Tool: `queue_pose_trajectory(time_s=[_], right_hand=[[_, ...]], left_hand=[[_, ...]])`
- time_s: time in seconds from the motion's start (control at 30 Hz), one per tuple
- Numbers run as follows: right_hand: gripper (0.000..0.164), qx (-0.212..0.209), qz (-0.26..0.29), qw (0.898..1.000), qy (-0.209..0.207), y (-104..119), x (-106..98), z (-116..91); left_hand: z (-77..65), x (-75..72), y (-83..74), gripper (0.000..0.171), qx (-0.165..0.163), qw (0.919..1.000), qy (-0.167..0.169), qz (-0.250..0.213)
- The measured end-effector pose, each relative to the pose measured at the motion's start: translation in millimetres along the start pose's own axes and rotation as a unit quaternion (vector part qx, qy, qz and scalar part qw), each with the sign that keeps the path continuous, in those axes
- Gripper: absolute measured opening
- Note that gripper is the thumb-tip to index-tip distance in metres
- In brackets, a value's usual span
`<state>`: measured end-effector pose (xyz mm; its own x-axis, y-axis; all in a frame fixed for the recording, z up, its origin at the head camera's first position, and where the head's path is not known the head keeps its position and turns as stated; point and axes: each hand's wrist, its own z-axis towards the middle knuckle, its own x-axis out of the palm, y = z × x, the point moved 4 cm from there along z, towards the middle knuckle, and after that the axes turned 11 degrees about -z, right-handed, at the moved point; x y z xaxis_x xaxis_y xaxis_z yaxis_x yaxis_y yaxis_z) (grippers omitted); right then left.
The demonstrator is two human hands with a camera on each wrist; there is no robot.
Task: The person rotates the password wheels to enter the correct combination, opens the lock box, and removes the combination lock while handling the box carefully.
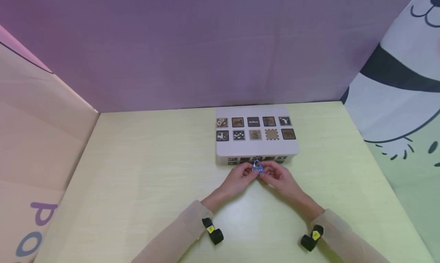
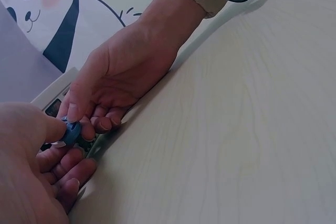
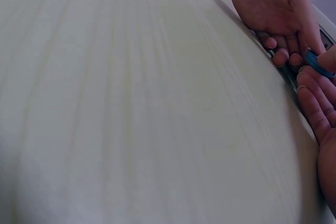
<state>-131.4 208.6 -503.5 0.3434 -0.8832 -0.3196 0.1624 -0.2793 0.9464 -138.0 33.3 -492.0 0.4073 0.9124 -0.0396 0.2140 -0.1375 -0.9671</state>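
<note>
Padlock [image 1: 258, 168] between fingertips [image 1: 254, 174] of both hands [image 1: 236, 179] [image 1: 282, 179]

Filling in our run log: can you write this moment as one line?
left grip: pinches blue padlock-like object | right grip: pinches same object | white box: on table, just beyond

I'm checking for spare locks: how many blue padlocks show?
1: a small blue padlock, pinched by the left hand and right hand before the white box. The hands may hide more.

Blue lock [image 1: 258, 169] is part. hidden by L. hand [image 1: 238, 179] & R. hand [image 1: 281, 179]; box front [image 1: 235, 160] is part. blocked, too.
</note>
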Motion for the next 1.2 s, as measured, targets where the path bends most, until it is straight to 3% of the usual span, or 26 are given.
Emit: queue_pose_trajectory(time_s=[1.2], right_hand=[[0.038,0.006,-0.005,1.0,0.0,-0.9,-0.6,1.0]], left_hand=[[0.9,0.9,-0.4,0.024,-0.005,1.0,0.001,0.001]])
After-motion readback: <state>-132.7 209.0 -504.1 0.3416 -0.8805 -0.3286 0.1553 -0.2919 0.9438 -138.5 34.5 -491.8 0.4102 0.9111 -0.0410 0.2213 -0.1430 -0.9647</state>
